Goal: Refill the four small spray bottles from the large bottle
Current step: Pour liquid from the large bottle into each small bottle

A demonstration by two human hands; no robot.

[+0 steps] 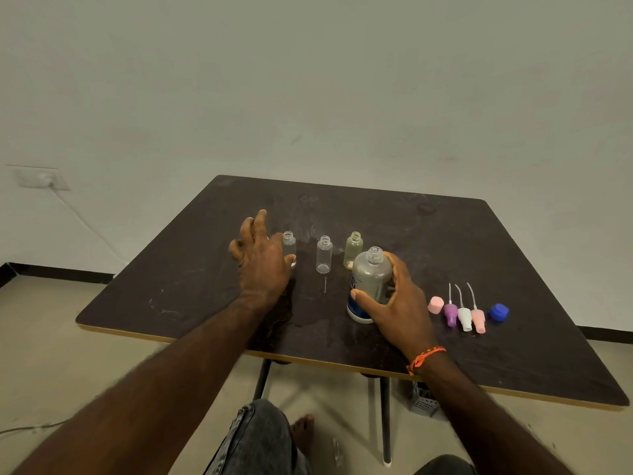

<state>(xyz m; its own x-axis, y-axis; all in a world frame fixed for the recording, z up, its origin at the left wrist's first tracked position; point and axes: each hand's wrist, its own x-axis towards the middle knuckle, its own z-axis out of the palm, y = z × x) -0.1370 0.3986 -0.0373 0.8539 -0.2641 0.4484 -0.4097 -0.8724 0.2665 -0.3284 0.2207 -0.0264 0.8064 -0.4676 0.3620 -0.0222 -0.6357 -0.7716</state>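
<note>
The dark desk [445, 234] carries everything. The right hand [397, 296] wraps its fingers round the uncapped large bottle [371, 275], hiding most of its blue-and-white label; the print is unreadable. The left hand [262, 258], fingers spread and released, covers part of the leftmost small bottle [289, 245]; a fourth is not visible. A clear bottle [324, 253] and yellowish bottle [353, 250] stand uncapped. Spray heads [464, 315], a pink cap [435, 305] and a blue cap [498, 311] lie right.

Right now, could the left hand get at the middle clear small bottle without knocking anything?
Probably yes. The left hand is beside the leftmost small bottle, and bare table lies before the middle clear bottle; that leftmost bottle could be brushed.
</note>
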